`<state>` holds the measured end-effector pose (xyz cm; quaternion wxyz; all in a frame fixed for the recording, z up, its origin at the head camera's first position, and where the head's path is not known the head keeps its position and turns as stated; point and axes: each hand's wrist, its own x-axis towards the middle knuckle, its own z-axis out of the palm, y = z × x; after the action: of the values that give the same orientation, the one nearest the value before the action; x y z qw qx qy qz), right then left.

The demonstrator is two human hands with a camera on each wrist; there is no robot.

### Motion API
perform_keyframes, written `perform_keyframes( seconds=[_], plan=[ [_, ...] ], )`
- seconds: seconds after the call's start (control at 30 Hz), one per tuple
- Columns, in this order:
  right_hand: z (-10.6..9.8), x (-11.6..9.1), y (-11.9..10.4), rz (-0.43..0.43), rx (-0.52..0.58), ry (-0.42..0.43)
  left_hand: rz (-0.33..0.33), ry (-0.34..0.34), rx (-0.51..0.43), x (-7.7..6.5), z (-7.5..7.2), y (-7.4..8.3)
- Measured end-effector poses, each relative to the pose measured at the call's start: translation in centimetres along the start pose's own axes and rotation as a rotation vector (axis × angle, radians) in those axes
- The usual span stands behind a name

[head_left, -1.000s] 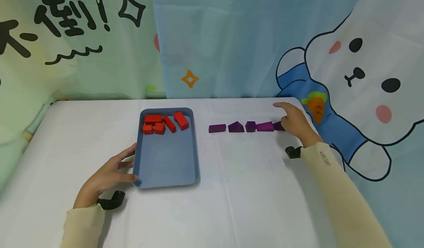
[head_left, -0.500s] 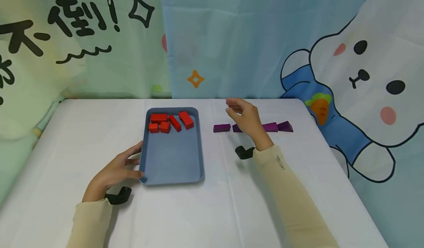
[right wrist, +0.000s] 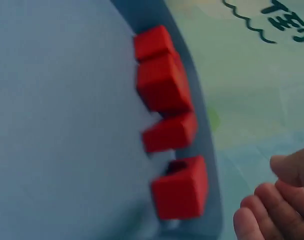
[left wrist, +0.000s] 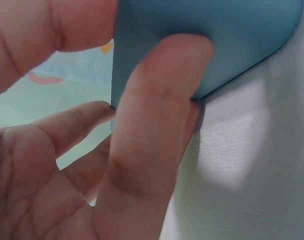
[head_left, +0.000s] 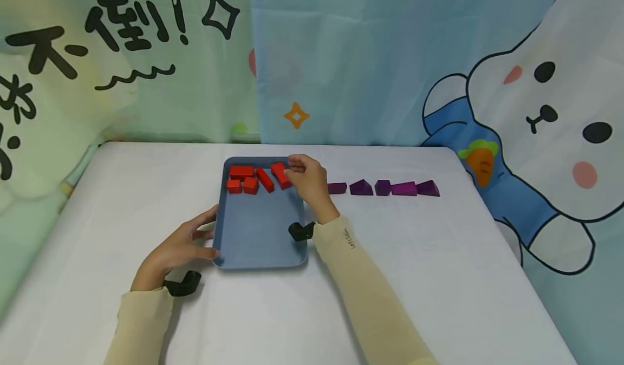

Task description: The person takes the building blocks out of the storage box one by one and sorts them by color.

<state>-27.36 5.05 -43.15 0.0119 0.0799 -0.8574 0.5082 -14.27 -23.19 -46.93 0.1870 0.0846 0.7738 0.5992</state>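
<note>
My left hand rests against the left side of a blue-grey tray, its thumb and fingertips touching the outer wall. The left wrist view shows the thumb pressed flat on the tray's side. Several red blocks lie at the tray's far end. Above the tray's far right corner is my right hand, fingers loosely bent. In the right wrist view, nothing shows in the fingers, which are apart from the red blocks.
A row of several purple blocks lies on the white tabletop right of the tray. My right hand partly covers the leftmost one. A printed curtain hangs behind the table's far edge.
My right hand has swept left from the right end of the purple row to above the tray's right edge. My left hand stays at the tray. The whole head view has shifted slightly.
</note>
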Motion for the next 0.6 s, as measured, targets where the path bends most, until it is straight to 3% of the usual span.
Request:
perform_keyframes(
  seconds=[0.23, 0.53, 0.6],
  plan=[
    [2.4, 0.1, 0.0, -0.008, -0.267, 0.036, -0.03, 0.009, 0.033, 0.1, 0.0, 0.2],
    [4.0, 0.4, -0.6, -0.066, -0.616, 0.026, -0.014, 0.004, 0.015, 0.1, 0.0, 0.3],
    [4.3, 0.3, -0.6, -0.069, -0.648, 0.033, -0.013, 0.005, 0.014, 0.1, 0.0, 0.3]
  ],
)
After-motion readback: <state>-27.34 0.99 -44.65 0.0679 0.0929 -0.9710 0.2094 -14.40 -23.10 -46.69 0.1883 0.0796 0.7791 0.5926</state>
